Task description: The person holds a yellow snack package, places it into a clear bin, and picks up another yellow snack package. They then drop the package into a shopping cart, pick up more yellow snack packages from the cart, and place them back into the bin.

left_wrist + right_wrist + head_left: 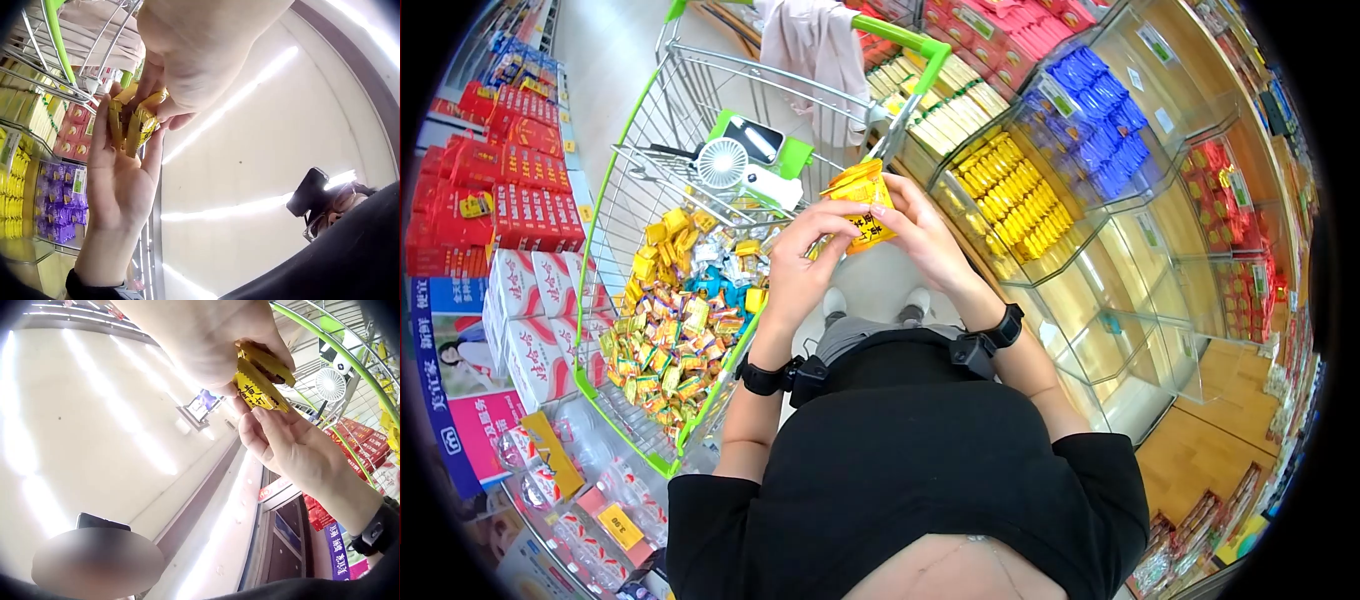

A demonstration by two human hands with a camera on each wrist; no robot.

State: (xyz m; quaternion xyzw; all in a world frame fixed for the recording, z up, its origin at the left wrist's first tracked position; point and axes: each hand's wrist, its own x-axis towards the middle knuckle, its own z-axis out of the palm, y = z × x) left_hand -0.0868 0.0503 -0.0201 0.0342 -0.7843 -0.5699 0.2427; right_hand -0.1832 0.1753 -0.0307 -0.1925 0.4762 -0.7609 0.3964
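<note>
In front of my chest, both hands hold small yellow snack packets [868, 228] printed with dark characters. My left hand [805, 250] pinches them between thumb and fingers from the left. From the other side my right hand [928, 240] grips them, its thumb over the front face. At least two packets show in the right wrist view, the lettered one [256, 390] in front of another [275, 365]. Seen from the left wrist, their crimped edges [132, 140] lie between the two hands. Part of the packets is hidden behind the fingers.
A green-edged shopping cart [596, 250] stands at the left, with many wrapped snacks [675, 350], a small white fan [722, 163] and a phone [755, 138]. Right of me are clear shelf bins with yellow packets [1012, 195] and blue packets [1095, 110]. Red boxes [530, 170] are stacked far left.
</note>
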